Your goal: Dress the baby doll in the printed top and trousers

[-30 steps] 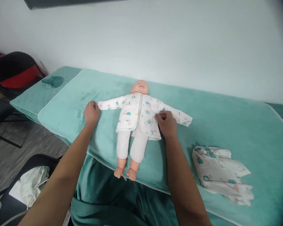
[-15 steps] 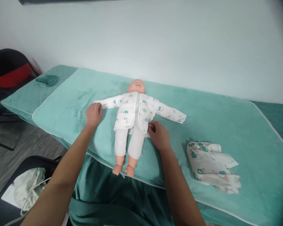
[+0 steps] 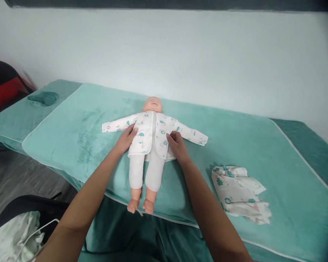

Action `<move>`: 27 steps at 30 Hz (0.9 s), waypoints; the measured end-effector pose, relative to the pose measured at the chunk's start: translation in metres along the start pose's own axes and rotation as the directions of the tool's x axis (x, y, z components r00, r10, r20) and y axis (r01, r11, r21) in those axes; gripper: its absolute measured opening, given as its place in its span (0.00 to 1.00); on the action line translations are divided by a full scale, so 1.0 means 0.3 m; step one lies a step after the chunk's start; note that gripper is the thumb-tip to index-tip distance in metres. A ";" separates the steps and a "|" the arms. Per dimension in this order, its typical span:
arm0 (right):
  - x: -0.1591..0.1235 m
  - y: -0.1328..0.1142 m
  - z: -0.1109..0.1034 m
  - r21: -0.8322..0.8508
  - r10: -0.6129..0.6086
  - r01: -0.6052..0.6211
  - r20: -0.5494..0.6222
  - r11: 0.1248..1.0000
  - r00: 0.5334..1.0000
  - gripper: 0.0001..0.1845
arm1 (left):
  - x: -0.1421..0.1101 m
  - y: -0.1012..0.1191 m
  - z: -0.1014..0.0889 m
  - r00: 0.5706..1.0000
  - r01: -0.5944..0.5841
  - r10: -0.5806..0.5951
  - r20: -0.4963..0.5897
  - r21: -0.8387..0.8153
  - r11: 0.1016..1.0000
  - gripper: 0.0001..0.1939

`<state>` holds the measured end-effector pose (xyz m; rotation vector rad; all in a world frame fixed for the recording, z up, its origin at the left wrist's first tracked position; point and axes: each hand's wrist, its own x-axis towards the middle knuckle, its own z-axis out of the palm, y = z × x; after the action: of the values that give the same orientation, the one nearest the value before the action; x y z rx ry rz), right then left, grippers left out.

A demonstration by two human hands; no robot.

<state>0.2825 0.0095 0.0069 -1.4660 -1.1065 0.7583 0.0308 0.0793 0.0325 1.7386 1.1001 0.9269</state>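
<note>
A baby doll point(image 3: 152, 104) lies on its back on the green-covered bed, its bare feet toward me. It wears a white baby jacket point(image 3: 144, 140) with small teal and pink prints, its front edges nearly meeting, and white trousers point(image 3: 136, 173). Both sleeves are spread out sideways. My left hand point(image 3: 126, 139) rests against the jacket's side below the left sleeve, fingers extended and touching the cloth. My right hand point(image 3: 178, 146) pinches the jacket's side edge under the right sleeve, thumb and fingers together.
A folded printed cloth point(image 3: 240, 193) lies on the bed point(image 3: 262, 153) at right. A face hole point(image 3: 43, 98) is at the bed's left end. Two dark chairs stand at left, the nearer holding a crumpled pale cloth point(image 3: 19, 234) and a white cable. A wall runs behind.
My left hand has left the end of the left sleeve and moved inward to the jacket's side. My right hand has risen slightly along the jacket's side. The view has shifted a little.
</note>
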 end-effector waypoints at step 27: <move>-0.213 -0.017 -0.053 -0.270 -0.146 0.132 -0.033 0.954 0.989 0.20 | -0.006 -0.018 0.061 0.965 -0.021 -0.039 -0.258 -0.225 0.974 0.23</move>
<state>0.2726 -0.0558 0.0077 -1.6022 -1.2951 0.4819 0.0448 0.0741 0.0206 1.4527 1.1185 1.2525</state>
